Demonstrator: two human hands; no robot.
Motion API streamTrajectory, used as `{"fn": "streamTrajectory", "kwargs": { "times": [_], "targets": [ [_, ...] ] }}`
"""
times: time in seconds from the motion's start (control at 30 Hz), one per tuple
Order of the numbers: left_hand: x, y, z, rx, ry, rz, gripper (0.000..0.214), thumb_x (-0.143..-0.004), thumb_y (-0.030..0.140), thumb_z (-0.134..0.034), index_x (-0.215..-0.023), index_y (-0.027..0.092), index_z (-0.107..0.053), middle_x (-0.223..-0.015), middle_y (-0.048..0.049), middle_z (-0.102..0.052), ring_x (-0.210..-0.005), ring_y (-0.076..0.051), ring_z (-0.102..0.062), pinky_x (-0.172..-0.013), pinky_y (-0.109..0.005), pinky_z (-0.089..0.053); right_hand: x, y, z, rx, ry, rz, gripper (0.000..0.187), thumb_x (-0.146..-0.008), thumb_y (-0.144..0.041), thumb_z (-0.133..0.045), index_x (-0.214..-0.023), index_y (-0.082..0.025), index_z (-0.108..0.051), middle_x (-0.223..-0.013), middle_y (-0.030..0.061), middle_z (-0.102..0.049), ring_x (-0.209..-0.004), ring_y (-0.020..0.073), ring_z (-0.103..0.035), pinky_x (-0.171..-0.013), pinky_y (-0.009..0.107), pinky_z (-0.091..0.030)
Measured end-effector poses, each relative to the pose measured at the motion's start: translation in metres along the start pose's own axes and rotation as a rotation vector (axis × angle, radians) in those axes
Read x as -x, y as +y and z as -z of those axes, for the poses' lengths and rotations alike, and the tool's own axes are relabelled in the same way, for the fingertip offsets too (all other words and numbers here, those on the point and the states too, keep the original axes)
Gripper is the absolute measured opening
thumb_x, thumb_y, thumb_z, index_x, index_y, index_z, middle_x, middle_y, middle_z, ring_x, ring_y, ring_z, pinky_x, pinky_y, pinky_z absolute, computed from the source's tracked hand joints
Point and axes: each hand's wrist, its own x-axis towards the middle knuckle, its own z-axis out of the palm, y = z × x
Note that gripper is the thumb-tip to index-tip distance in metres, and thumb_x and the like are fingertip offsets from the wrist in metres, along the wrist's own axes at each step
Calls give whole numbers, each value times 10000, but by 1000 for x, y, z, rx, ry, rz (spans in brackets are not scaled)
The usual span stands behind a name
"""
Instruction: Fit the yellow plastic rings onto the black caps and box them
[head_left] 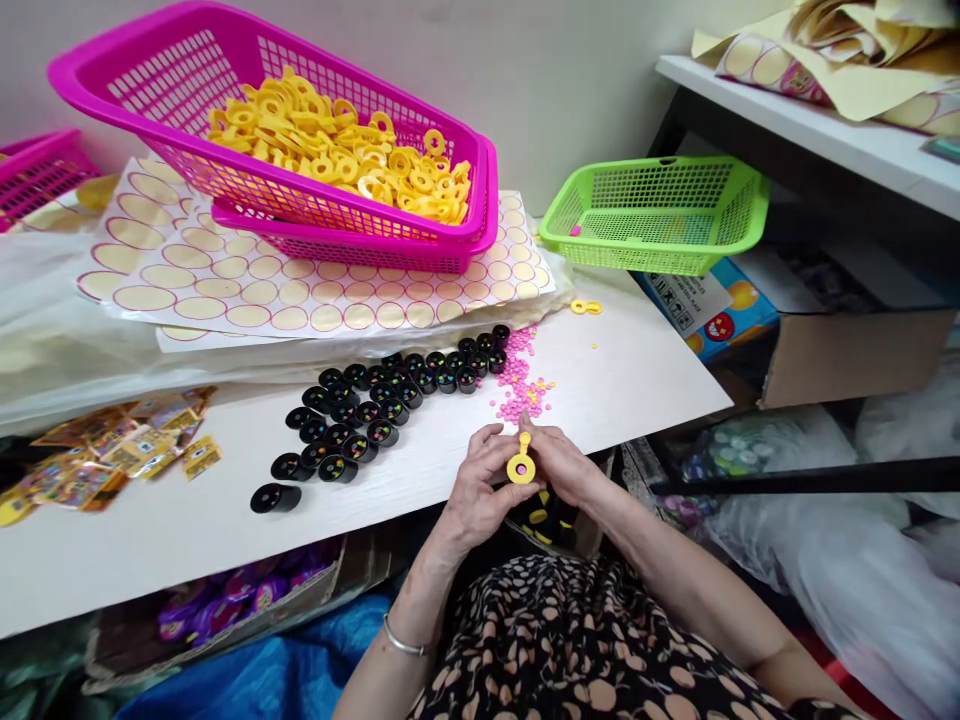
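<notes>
A yellow plastic ring piece [517, 475] with a small round tab is held between my two hands, over the table's front edge. Something pink shows in the hole at its centre. My left hand [478, 490] is closed on the piece from the left, its thumb lying along the lower rim. From the right, my right hand [564, 462] is closed on it too, with fingertips beside the tab; some fingers are hidden. Just beyond my hands lies a scatter of pink beads [517, 375] with a few yellow ones. Rows of black cups [367, 412] with coloured bits inside stand to the left.
A pink basket [480, 190] full of yellow ring pieces [337, 150] rests tilted on sticker sheets [262, 295]. At the back right is a green basket [652, 255]. Shiny printed packets [142, 445] lie left. Below the table sits a box of black-and-yellow parts [547, 518].
</notes>
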Motion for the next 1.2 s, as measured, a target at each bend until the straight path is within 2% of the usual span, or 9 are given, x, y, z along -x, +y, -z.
{"fn": "streamTrajectory", "kwargs": {
  "times": [0.07, 0.17, 0.33, 0.4, 0.57, 0.73, 0.83, 1.03, 1.2],
  "targets": [
    [-2, 7, 4, -10, -92, -8, 359, -693, 348, -695, -1017, 198, -657, -1022, -84, -641, -1173, -262, -386, -1041, -467, -237, -1, -3, 5, -20, -145, -95, 520, -743, -633, -511, -596, -136, -553, -485, -26, -480, -416, 64, -393, -362, 179, -284],
    [-3, 14, 6, -45, -170, -17, 298, -716, 339, -675, -978, 197, -666, -1014, -75, -646, -1179, -263, -388, -1062, -468, -204, -2, -4, 15, -86, -334, -176, 537, -742, -637, -512, -712, -113, -622, -583, 6, -551, -494, 81, -473, -431, 185, -379],
    [-1, 14, 3, -96, -213, -51, 346, -736, 350, -655, -1051, 209, -642, -1006, -74, -651, -1180, -263, -401, -1071, -472, -197, 1, -1, 31, -95, -448, -141, 595, -648, -605, -642, -967, -103, -649, -775, 58, -605, -652, 123, -532, -524, 210, -439],
    [-1, 11, 1, -104, -207, -67, 371, -740, 360, -648, -1077, 207, -629, -1001, -78, -651, -1167, -261, -415, -1072, -478, -197, 3, 0, 32, -73, -443, -116, 632, -636, -620, -640, -1003, -105, -642, -808, 67, -602, -685, 134, -532, -532, 211, -432],
    [-2, 5, -2, -107, -174, -122, 367, -734, 341, -658, -1075, 212, -623, -1006, -70, -647, -1086, -239, -479, -1074, -473, -200, 8, 6, 27, -44, -323, 41, 628, -667, -648, -587, -996, -115, -640, -777, 54, -592, -717, 145, -530, -573, 221, -414],
    [-2, 7, -3, -129, -175, -137, 284, -747, 330, -645, -996, 195, -640, -947, -56, -654, -1028, -212, -506, -1074, -427, -222, 12, 5, 28, 10, -369, 124, 658, -586, -589, -698, -1043, -122, -618, -886, 53, -610, -789, 153, -537, -701, 247, -412],
    [-2, 9, -4, -152, -191, -140, 256, -758, 326, -632, -984, 205, -639, -930, -43, -657, -992, -202, -525, -1078, -431, -211, 14, 0, 32, 32, -418, 88, 599, -592, -444, -753, -1078, -132, -595, -945, 50, -609, -849, 159, -537, -758, 257, -404],
    [-1, 9, -9, -227, -219, -203, 222, -781, 265, -597, -991, 211, -643, -960, -53, -648, -1007, -212, -520, -1079, -429, -208, 15, -12, 38, 90, -485, -23, 619, -480, -173, -804, -1058, -158, -583, -874, -3, -602, -819, 142, -545, -703, 234, -414],
    [1, 4, -13, -277, -199, -281, 220, -781, 207, -565, -991, 192, -628, -988, -76, -636, -1050, -242, -492, -1046, -458, -250, 19, -8, 35, 77, -411, 8, 529, -469, -130, -799, -963, -148, -609, -812, -11, -597, -727, 123, -536, -621, 214, -415]
  ]
}}
